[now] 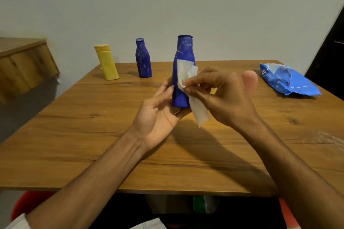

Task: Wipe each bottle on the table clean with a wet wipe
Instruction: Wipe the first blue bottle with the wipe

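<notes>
Wooden ledge: far left, off the desk, no part in the job.
Yellow bottle: upright at the desk's far edge, cap on, contents hidden; it seems to be waiting its turn.
Small blue bottle: upright just right of the yellow one, capped, with pale scribble marks, so probably not yet wiped.
Left hand: its grip is curled round the base of the bottle being cleaned, holding it above the desk so every side can be reached.
Large blue bottle: upright in that hand at centre, capped, marked with pale streaks; contents cannot be seen.
Wet wipe: white, draped against the bottle's right side, its tail hanging loose.
Right hand: thumb and forefinger are pinched on the wipe, likely bunching it to rub.
Wipe packet: blue, crumpled, lying at the desk's right edge within reach; whether wipes remain inside cannot be told.
</notes>
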